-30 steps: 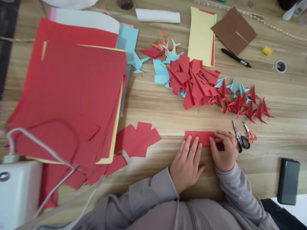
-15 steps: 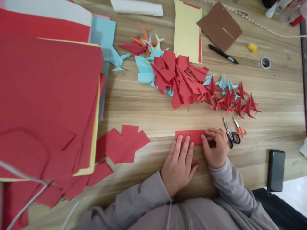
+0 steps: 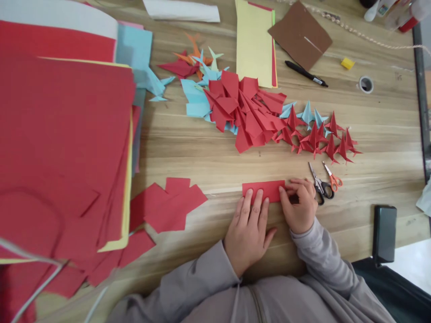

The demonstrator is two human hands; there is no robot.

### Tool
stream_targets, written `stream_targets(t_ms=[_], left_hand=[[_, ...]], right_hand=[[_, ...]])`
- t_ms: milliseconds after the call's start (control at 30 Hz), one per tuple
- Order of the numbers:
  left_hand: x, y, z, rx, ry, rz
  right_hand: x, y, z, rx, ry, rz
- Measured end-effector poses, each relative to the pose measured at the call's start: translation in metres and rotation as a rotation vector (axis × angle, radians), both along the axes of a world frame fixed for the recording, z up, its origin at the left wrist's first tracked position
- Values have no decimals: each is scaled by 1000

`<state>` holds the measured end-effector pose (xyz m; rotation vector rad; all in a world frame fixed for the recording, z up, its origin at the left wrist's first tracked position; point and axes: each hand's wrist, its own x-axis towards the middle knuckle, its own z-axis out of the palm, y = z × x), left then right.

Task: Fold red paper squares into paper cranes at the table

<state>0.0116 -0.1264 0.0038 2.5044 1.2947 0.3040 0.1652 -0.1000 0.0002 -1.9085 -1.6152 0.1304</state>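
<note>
A red paper strip (image 3: 263, 186), apparently folded to a long rectangle, lies on the table in front of me. My left hand (image 3: 247, 235) rests flat over its lower left part, fingers stretched out. At the strip's right end, my right hand (image 3: 299, 207) is closed, with thumb and bent fingers pinching the edge. Just right of that hand lie black-handled scissors (image 3: 323, 188) and smaller orange-handled scissors (image 3: 334, 180). Loose red paper pieces (image 3: 175, 204) overlap one another to the left.
A red heap of folded papers (image 3: 249, 110) spreads beyond my hands, with small pointed red folded shapes (image 3: 314, 137) beside it. Large red sheets (image 3: 67, 148) fill the left side. A yellow paper stack (image 3: 254, 45), brown paper (image 3: 301, 36), black pen (image 3: 305, 73) and phone (image 3: 384, 233) also lie around.
The camera view has shifted slightly, so most things on the table sit a little further left. Both hands keep nearly the same hold on the red paper strip.
</note>
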Motion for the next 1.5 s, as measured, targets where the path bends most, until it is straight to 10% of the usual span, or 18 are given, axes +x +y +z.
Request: stream_targets(t_ms=[333, 733, 1500], left_hand=[[1, 2, 0, 9, 31, -5], [4, 5, -3, 57, 65, -25], [-30, 27, -15, 206, 139, -176]], right_hand=[[0, 0, 4, 36, -34, 47], [2, -8, -11, 157, -288, 546], [23, -5, -29, 187, -357, 539]])
